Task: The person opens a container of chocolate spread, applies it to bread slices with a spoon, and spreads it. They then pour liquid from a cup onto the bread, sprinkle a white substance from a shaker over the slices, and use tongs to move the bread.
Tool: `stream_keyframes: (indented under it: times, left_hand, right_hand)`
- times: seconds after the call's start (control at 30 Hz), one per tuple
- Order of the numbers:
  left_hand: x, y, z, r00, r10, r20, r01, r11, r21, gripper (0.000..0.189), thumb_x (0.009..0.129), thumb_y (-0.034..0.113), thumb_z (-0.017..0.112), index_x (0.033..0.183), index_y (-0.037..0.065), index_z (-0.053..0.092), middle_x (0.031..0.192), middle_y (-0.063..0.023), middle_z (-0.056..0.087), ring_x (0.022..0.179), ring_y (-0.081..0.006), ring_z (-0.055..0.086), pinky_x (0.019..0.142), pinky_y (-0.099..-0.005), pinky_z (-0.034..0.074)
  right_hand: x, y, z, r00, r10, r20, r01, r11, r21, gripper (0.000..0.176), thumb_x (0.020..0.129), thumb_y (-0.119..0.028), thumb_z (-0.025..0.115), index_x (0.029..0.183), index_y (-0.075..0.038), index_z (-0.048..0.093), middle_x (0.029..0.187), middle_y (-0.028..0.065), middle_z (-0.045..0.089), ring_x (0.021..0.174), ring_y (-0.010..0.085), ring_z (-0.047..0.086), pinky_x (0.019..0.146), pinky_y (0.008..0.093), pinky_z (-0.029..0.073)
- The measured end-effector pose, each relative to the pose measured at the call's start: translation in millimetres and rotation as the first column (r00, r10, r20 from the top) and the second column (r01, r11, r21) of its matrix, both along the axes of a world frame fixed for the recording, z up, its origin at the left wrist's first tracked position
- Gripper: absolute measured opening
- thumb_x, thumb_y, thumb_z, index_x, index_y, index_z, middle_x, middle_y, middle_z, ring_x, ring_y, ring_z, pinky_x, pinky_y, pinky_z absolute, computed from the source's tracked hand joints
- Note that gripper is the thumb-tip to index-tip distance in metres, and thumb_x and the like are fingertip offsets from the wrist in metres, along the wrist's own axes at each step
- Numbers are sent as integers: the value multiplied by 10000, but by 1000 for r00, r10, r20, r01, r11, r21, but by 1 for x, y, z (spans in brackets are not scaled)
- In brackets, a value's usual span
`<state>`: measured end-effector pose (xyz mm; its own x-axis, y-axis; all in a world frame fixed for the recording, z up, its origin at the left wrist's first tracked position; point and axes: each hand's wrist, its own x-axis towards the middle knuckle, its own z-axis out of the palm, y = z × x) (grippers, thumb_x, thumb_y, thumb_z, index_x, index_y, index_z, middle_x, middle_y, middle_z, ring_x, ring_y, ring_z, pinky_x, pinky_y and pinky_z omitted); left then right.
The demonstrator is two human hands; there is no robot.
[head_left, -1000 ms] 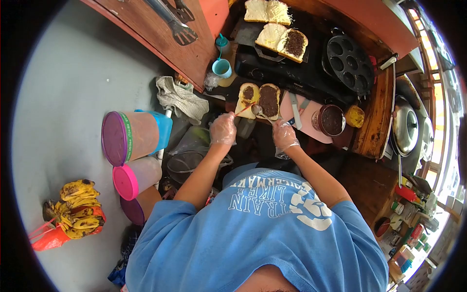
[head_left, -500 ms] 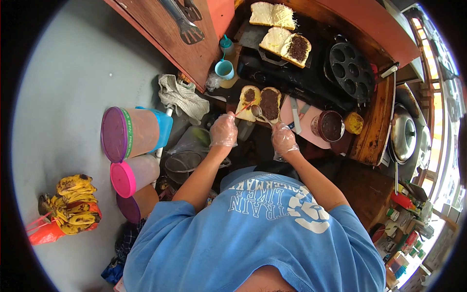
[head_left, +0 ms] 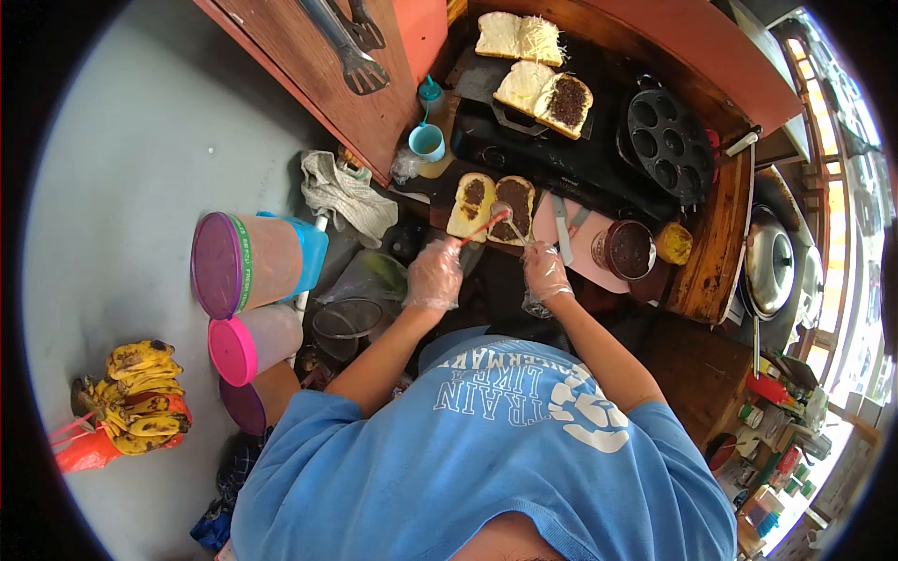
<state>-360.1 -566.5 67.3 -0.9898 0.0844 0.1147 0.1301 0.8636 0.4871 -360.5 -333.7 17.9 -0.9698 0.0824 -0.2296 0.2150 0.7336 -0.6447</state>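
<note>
My left hand (head_left: 435,273), in a clear plastic glove, is closed on a thin red utensil (head_left: 481,228). My right hand (head_left: 545,271), also gloved, grips a metal spoon (head_left: 514,229) by its handle. The red utensil's tip meets the spoon's bowl over the right bread slice (head_left: 524,194), which is covered in dark brown spread or sprinkles. Beside it lies the left bread slice (head_left: 459,222), yellowish with dark patches in its middle. A jar (head_left: 630,250) of dark filling stands right of my right hand.
Behind, topped bread slices (head_left: 519,89) lie on a black stove (head_left: 524,154), with a round-hollowed pan (head_left: 666,140) to the right. Knives (head_left: 562,229) rest on a pink board (head_left: 603,274). A blue cup (head_left: 427,142), cloth (head_left: 346,196), strainer (head_left: 348,318) and plastic tubs (head_left: 271,257) are leftward.
The red utensil's tip has gone from the left slice rightward to the spoon's bowl. A further dark patch shows lower on the left slice. The view has shifted slightly.
</note>
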Motion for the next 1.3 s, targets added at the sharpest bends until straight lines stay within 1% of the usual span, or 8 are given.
stream_keyframes:
  times: [0.07, 0.17, 0.47, 0.8, 0.87, 0.97, 1.17, 1.3]
  left_hand:
    - [7, 5, 6, 999, -47, 27, 46, 998, 39, 70, 926, 106, 567, 931, 70, 627, 824, -166, 630, 804, -392, 638, 690, -495, 513]
    - [-2, 0, -8, 1000, -11, -8, 12, 999, 38, 66, 921, 95, 566, 930, 71, 627, 833, -166, 633, 817, -396, 637, 697, -499, 509]
    - [0, 9, 8, 999, -47, 19, 48, 998, -49, 84, 888, 83, 561, 920, 76, 638, 847, -140, 644, 785, -347, 663, 685, -461, 539]
    - [-22, -48, -94, 956, 175, 235, -226, 952, 209, 98, 866, 145, 634, 862, 56, 674, 813, -169, 681, 788, -346, 668, 723, -446, 513]
    - [-15, -64, -113, 927, 142, 347, -227, 949, 219, 137, 852, 154, 636, 883, 42, 710, 804, -144, 699, 763, -259, 679, 725, -389, 522]
    - [-13, -75, -131, 907, 167, 387, -280, 925, 258, 149, 834, 141, 587, 837, 34, 691, 821, -175, 696, 798, -333, 681, 753, -409, 521]
    - [-14, -73, -92, 926, 309, 219, -331, 941, 74, 125, 873, 167, 622, 855, 48, 656, 834, -190, 680, 820, -392, 665, 737, -475, 509]
    - [-2, -42, -22, 970, 175, 169, -188, 980, 63, 116, 919, 166, 625, 903, 52, 644, 831, -201, 667, 799, -409, 655, 691, -493, 510]
  right_hand:
    - [-2, 3, -5, 981, 168, -97, -164, 986, 42, 267, 994, -207, 473, 980, -6, 648, 956, 254, 671, 933, 441, 647, 825, 501, 508]
    - [-5, -7, 31, 993, -18, 119, 34, 990, -136, 248, 981, -163, 468, 951, -3, 655, 978, 227, 656, 936, 416, 642, 830, 493, 512]
    - [-2, -5, 15, 994, 113, -1, -113, 988, -105, 176, 945, -121, 521, 958, -13, 658, 968, 206, 637, 901, 389, 634, 793, 443, 523]
    - [13, 3, -29, 997, 74, -31, -76, 995, -64, 335, 1001, -267, 511, 900, 24, 643, 795, 207, 646, 777, 351, 661, 695, 430, 513]
    - [17, 2, -35, 950, -63, 305, 206, 861, -465, 392, 1001, -347, 522, 853, -1, 632, 670, 139, 609, 649, 267, 604, 640, 373, 477]
    - [15, -11, 6, 793, -75, 604, 463, 719, -518, 409, 1007, -400, 553, 686, -163, 465, 574, -58, 376, 466, 103, 325, 437, 283, 261]
    - [6, -7, 16, 517, 76, 853, 779, 373, -505, 420, 1015, -435, 522, 691, -187, 420, 562, -68, 314, 455, 98, 255, 433, 265, 232]
    - [0, 1, 13, 480, 239, 844, 805, 261, -532, 387, 1018, -405, 512, 715, -171, 456, 569, -58, 346, 463, 115, 281, 440, 285, 226]
